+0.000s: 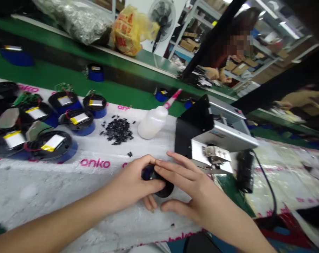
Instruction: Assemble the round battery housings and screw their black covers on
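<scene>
On my feed the work sits at bottom centre: a round black puck with a blue band [155, 177], tilted up on the white sheet with its dark disc edge low on the right. My person's left hand [130, 184] is curled over it, fingers closed around the top and side, with one fingertip showing below the puck. The right hand [187, 186] is spread wide, its fingers [175, 168] lying across the top of the puck and meeting the left fingertips, while the thumb sits apart, low on the sheet. (The hands hide most of the puck, so I can't make out its underside.) Just past the right hand stands a black-and-silver benchtop machine [214, 137], with a black cylinder [245, 172] and its cable beside it. Further up are a white squeeze bottle with a pink nozzle [152, 123] lying on its side and a heap of small black pieces [118, 130], with a few strays nearby [129, 154]. To the left, round black-and-blue units [79, 120] sit in a loose group, each with a silver pouch battery banded in yellow. All of this lies on a sheet printed with pink "onko" lettering [95, 163], over a green workbench [70, 79]. Across the bench, a co-worker's hands [211, 73] are busy among dark parts, and another person's hand [298, 99] shows at far right.
</scene>
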The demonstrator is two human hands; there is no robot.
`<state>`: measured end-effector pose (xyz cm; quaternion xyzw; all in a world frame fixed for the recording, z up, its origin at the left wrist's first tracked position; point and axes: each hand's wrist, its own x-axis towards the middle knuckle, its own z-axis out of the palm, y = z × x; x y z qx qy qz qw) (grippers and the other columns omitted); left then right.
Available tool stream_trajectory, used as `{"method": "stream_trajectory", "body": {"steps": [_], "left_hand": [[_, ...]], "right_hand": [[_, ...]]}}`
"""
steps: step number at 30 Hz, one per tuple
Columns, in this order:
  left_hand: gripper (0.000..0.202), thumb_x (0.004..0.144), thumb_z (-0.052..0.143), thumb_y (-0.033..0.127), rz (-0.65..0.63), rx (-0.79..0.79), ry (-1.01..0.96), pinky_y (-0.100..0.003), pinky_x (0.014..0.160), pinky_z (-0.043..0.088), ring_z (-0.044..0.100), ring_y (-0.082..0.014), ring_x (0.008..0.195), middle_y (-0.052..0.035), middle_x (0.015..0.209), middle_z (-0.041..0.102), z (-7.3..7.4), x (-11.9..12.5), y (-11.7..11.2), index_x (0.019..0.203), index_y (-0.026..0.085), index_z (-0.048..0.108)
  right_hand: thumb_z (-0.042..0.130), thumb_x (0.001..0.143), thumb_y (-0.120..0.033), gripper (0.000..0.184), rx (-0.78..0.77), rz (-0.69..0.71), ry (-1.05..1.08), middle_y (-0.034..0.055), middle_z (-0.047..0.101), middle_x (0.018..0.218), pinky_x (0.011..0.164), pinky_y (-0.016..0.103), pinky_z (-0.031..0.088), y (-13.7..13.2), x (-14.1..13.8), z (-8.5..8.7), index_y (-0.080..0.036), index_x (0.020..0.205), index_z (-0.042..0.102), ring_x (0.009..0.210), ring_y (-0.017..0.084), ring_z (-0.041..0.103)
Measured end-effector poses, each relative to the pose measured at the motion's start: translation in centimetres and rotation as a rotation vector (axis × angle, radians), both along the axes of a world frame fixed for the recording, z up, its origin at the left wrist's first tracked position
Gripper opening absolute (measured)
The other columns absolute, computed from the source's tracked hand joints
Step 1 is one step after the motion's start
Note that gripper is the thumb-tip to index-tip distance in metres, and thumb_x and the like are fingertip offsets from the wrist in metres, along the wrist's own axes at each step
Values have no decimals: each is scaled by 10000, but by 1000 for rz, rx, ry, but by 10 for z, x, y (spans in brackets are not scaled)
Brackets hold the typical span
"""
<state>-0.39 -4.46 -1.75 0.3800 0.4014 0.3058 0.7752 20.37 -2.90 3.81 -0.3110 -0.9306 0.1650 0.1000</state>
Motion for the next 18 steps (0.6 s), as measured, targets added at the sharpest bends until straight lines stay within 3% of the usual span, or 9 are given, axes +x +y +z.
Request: {"method": "stream_trajectory", "body": {"steps": [1, 2, 4, 5, 7, 9, 12, 15, 18], "left_hand": [[338, 809, 710, 300, 13, -3, 35, -197, 434, 533, 654, -138, 437, 39, 574, 664, 1, 3, -1, 1088, 192, 553], [361, 793, 717, 313, 18, -6, 65, -192, 428, 528, 657, -142, 433, 34, 571, 673, 2, 5, -2, 1094, 194, 557], [421, 764, 741, 344, 36, -4, 126, -190, 424, 526, 665, -153, 434, 26, 562, 684, 2, 7, -2, 1119, 192, 570], [450, 753, 753, 365, 47, -5, 154, -196, 429, 532, 672, -160, 442, 21, 572, 692, 1, 7, -1, 1131, 192, 578], [508, 730, 779, 414, 64, -15, 199, -215, 443, 547, 678, -168, 455, 12, 606, 709, 1, 7, 0, 1149, 195, 594], [557, 701, 804, 452, 68, -20, 236, -224, 445, 548, 675, -176, 460, 13, 591, 702, 3, 7, 1, 1155, 193, 610], [614, 661, 831, 477, 58, -18, 275, -213, 445, 535, 664, -178, 470, 12, 537, 682, 9, 8, 0, 1163, 190, 626], [671, 628, 843, 511, 57, -37, 302, -208, 454, 533, 653, -177, 471, 3, 520, 679, 12, 8, 0, 1178, 191, 631], [687, 615, 851, 516, 57, -54, 321, -220, 452, 535, 641, -179, 449, 0, 517, 674, 12, 8, 0, 1179, 190, 632]], "right_hand": [[721, 896, -393, 402, -13, -151, 84, 61, 639, 1324, 1036, 449, 525, 3, 13, 3, -252, 1262, 634, 1272, 293, 559], [672, 918, -456, 328, 33, -389, 188, 66, 674, 1247, 966, 435, 559, 7, 31, 6, -257, 1179, 669, 1177, 289, 622], [537, 974, -509, 338, 305, -1038, 393, 91, 692, 1081, 867, 439, 570, 14, 77, 11, -214, 1080, 663, 988, 275, 676], [454, 1009, -492, 390, 440, -1266, 414, 127, 661, 1086, 895, 489, 537, 17, 102, 12, -166, 1150, 615, 1001, 290, 651], [492, 1009, -404, 359, 468, -1485, 378, 146, 621, 1138, 959, 545, 477, 21, 150, 6, -120, 1216, 569, 1058, 296, 612], [627, 960, -372, 310, 306, -1581, 344, 99, 626, 1137, 938, 492, 505, 24, 184, -8, -136, 1160, 607, 1037, 254, 620], [655, 953, -358, 276, 49, -1577, 415, 73, 636, 1114, 846, 405, 556, 25, 206, -34, -143, 1124, 627, 959, 210, 641], [605, 974, -418, 300, -66, -1448, 634, 50, 631, 996, 730, 339, 554, 17, 203, -44, -138, 1082, 615, 817, 170, 628], [491, 931, -591, 415, -53, -1226, 934, 19, 546, 847, 616, 309, 501, -2, 183, -33, -186, 980, 565, 682, 153, 557]]}}
